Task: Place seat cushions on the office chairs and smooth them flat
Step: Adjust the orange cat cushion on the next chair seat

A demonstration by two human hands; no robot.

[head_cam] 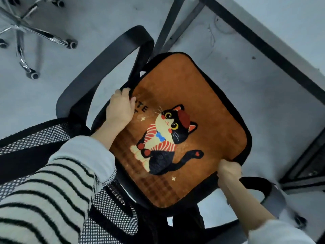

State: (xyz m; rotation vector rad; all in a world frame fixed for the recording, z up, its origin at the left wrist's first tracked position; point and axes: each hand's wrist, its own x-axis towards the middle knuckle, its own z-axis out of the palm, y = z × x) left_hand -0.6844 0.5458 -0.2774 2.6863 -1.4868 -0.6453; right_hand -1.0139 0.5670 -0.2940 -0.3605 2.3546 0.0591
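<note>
- Two hands grasp one seat cushion (184,124), which lies on the seat of a black office chair (98,71) and covers nearly all of it.
- The cushion is orange-brown with black piping and shows a cartoon cat in a red-striped top with a blue bow.
- The left hand (121,108) curls its fingers over the cushion's left edge, near the chair's left armrest (140,44), thumb lying on the fabric.
- The right hand (228,170) pinches the cushion's right edge close to its front right corner, just above the right armrest (274,194); the fingers are tucked under the piping, so I cannot tell how they lie.
- Both forearms wear a cream sleeve (52,191) with black stripes.
- The chair's mesh backrest (44,136) sits at the lower left.
- A chrome wheeled base (35,34) of another chair stands on the grey floor (105,18) at upper left.
- A desk (290,23) with a black frame crosses the upper right.
</note>
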